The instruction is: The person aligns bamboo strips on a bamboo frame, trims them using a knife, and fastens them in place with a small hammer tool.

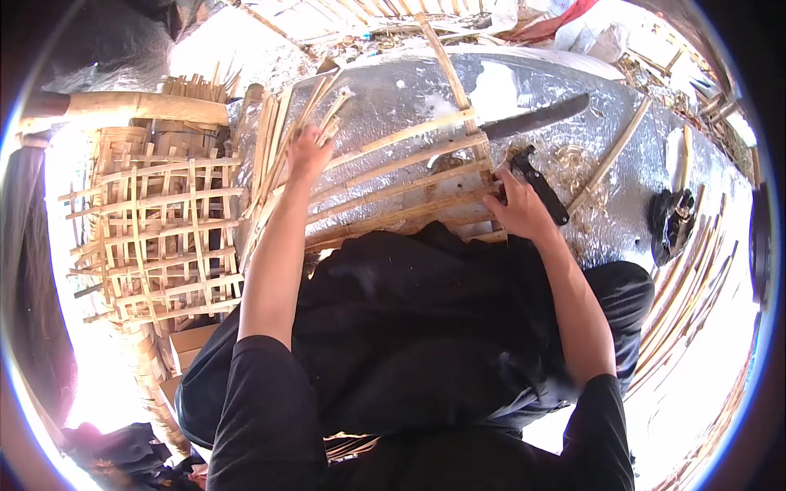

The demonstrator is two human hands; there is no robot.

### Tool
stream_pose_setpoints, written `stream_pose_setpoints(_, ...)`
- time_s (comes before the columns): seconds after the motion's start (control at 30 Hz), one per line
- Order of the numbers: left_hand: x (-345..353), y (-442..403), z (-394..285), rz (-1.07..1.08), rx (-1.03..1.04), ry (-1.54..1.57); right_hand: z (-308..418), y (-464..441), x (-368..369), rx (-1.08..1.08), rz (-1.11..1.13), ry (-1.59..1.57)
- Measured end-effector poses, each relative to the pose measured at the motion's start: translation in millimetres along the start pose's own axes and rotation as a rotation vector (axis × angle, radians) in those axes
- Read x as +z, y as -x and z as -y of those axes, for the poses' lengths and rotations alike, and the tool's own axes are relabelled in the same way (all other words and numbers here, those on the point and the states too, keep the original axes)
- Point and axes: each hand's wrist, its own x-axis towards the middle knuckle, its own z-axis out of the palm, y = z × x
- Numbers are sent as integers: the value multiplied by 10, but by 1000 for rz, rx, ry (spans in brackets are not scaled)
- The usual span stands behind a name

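Note:
My left hand (309, 155) has its fingers curled over a bundle of pale bamboo strips (274, 139) that leans on the left side of the silver sheet. Across my lap lies a bamboo frame (401, 157), its long slats running crosswise and joined to an upright slat (446, 69) at the right. The thumb and fingers of my right hand (524, 209) grip the frame's right end. Just beside that hand is a black tool with a handle (542, 184), its kind unclear. Beyond it rests a long dark blade (536, 117).
A woven bamboo lattice (155, 237) stands at the left by a thick bamboo pole (147, 106). Curled shavings (581, 164) and a loose stick (610, 159) lie on the silver sheet (368, 90). A black bundle (671, 225) and several long strips (688, 282) are at the right.

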Motion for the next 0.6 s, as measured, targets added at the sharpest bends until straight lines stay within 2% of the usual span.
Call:
stream_pose_setpoints(0.17,-120,204,179,140,-111,84,-2,-22,-10,-7,-9,29)
stream_pose_setpoints(0.27,-116,170,187,84,33,-81,-39,-17,2,-23,-27,31)
stream_pose_setpoints(0.4,51,33,276,-42,110,-135,-12,-11,-19,-23,-23,1)
stream_pose_setpoints(0.5,68,-35,383,-88,283,-221,-3,-21,-10,-17,-23,1)
stream_pose_setpoints(0.6,58,-175,456,11,197,-301,-19,-23,-40,0,0,14)
